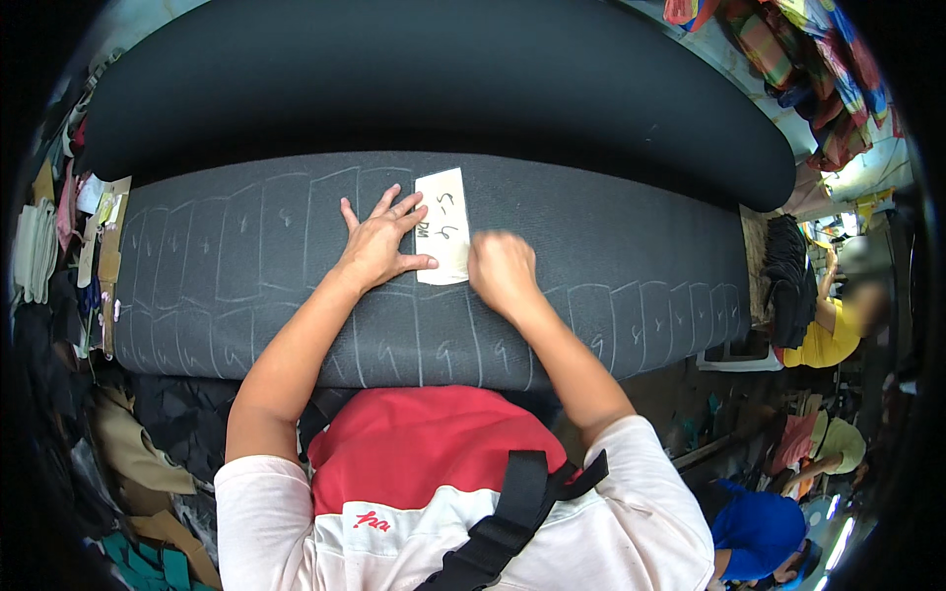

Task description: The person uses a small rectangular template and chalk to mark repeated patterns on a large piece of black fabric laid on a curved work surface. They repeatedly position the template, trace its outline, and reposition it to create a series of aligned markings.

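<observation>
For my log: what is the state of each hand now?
Left hand: open, spread at the card.
Right hand: closed; cannot tell if holding anything.

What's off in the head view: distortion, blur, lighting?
Head view: fisheye bows the edges of the grey fabric, corners go black; right hand looks slightly softer than left hand; black roll shows little detail; bright streaks glare at lower right.

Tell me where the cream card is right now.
In the head view, the cream card lies just left of centre on the dark grey fabric, between the left hand and the right hand.
</observation>
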`<control>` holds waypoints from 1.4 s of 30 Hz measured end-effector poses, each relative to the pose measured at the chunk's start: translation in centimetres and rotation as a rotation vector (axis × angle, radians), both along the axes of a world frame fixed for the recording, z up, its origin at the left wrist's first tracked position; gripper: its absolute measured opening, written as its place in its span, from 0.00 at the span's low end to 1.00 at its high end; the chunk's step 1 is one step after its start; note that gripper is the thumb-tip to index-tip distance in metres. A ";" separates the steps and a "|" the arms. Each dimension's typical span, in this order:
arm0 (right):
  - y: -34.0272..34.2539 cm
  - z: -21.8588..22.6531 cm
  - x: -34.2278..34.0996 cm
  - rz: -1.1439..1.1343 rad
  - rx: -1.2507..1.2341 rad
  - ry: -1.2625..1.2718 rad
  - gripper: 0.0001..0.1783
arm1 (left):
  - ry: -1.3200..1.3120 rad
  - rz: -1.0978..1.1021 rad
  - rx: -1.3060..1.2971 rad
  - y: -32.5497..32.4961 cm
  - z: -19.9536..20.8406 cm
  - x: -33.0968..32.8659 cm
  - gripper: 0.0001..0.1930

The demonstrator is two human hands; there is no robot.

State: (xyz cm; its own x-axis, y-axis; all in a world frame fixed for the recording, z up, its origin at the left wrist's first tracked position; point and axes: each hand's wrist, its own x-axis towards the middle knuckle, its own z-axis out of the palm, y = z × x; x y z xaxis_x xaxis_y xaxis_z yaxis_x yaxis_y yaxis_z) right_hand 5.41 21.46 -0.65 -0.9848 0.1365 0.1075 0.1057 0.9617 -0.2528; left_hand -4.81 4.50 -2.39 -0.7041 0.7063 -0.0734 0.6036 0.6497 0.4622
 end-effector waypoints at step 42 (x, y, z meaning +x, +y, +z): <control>5.9 -2.4 -9.1 -0.093 -0.452 0.263 0.10 | 0.052 -0.170 0.091 7.0 -0.9 1.7 0.36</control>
State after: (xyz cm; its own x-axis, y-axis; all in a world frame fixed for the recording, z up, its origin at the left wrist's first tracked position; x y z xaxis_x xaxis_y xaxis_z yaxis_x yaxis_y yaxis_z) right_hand -3.73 27.39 -3.04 -0.9140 0.3116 0.2597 0.0622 0.7402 -0.6695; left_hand -3.06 11.49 -3.26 -0.5755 0.8173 0.0295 0.7255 0.4936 0.4796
